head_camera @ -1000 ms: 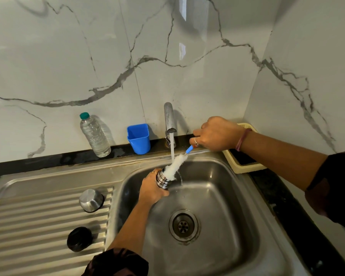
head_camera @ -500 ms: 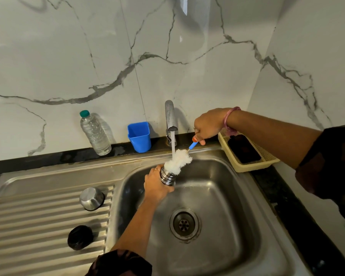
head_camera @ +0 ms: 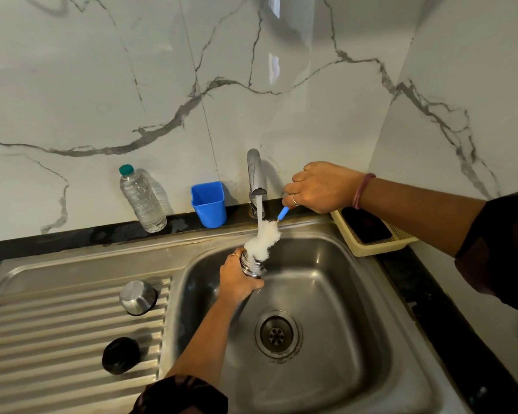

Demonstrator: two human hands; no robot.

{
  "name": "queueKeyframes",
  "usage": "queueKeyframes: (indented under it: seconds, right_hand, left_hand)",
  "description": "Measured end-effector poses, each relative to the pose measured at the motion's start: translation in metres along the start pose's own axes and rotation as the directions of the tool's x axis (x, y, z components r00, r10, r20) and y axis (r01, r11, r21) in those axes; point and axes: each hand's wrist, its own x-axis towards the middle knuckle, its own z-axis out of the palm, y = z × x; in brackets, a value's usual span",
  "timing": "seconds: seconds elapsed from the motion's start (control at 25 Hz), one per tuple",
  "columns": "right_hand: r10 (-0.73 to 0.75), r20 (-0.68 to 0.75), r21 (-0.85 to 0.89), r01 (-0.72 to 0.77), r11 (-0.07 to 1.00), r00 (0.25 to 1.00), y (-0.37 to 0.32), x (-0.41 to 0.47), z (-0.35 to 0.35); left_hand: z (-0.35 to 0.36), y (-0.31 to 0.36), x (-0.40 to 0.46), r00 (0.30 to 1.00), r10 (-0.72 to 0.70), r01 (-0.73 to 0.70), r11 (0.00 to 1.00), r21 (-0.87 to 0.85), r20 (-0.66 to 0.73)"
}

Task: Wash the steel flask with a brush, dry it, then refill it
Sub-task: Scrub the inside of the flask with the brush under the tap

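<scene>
Plastic water bottle [head_camera: 142, 199], green cap, upright on the dark ledge against the marble wall. Blue plastic cup [head_camera: 209, 204] stands right of it, well apart. Cream perforated tray [head_camera: 372, 245] on the counter at the basin's right corner; a flat black item [head_camera: 366, 227] lies in it, possibly a phone. Round drain strainer [head_camera: 277, 334] sits at the bottom of the basin. Grey veins run across the white wall [head_camera: 192, 85].

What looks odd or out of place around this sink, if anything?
Nothing stands out. The left hand grips the steel flask under the running tap while the right hand works the brush. The plastic bottle and blue cup stand upright.
</scene>
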Motion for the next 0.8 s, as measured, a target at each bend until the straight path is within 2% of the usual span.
queueKeyframes:
  seconds: [0.16, 0.28, 0.32, 0.4, 0.52, 0.68, 0.76, 0.8]
  right_hand:
    - [0.165, 0.243, 0.129, -0.200, 0.971, 0.956, -0.002, 0.010, -0.017]
    - [0.178, 0.505, 0.288, -0.359, 0.888, 0.845, 0.008, 0.024, -0.037]
    - [0.175, 0.536, 0.309, -0.384, 0.870, 0.826, 0.011, 0.028, -0.041]
    - [0.193, 0.471, 0.251, -0.341, 0.906, 0.861, 0.014, 0.034, -0.043]
    - [0.187, 0.258, 0.083, -0.215, 0.973, 0.948, 0.012, 0.031, -0.034]
    - [0.019, 0.009, 0.002, -0.019, 1.000, 1.000, 0.009, 0.020, -0.020]
    - [-0.029, -0.036, -0.045, 0.028, 0.999, 0.999, 0.006, 0.014, -0.018]
    - [-0.011, 0.015, -0.035, 0.012, 0.999, 1.000, 0.005, 0.012, -0.018]
  left_hand:
    - [0.002, 0.002, 0.004, 0.995, 0.030, -0.026, 0.998, 0.052, -0.091]
    - [0.000, 0.013, 0.002, 0.994, 0.072, -0.062, 0.990, 0.124, -0.078]
    - [0.001, 0.015, 0.001, 0.994, 0.077, -0.067, 0.990, 0.128, -0.076]
    - [0.002, 0.016, -0.001, 0.994, 0.056, -0.049, 0.996, 0.080, -0.091]
    - [0.003, 0.011, 0.000, 0.994, 0.021, -0.020, 1.000, 0.009, -0.110]
    - [-0.001, 0.006, 0.000, 0.994, 0.044, -0.044, 0.999, 0.008, -0.098]
    - [-0.002, 0.003, 0.001, 0.994, 0.052, -0.050, 0.998, 0.026, -0.091]
    - [-0.002, 0.004, 0.000, 0.995, 0.052, -0.048, 0.998, 0.041, -0.089]
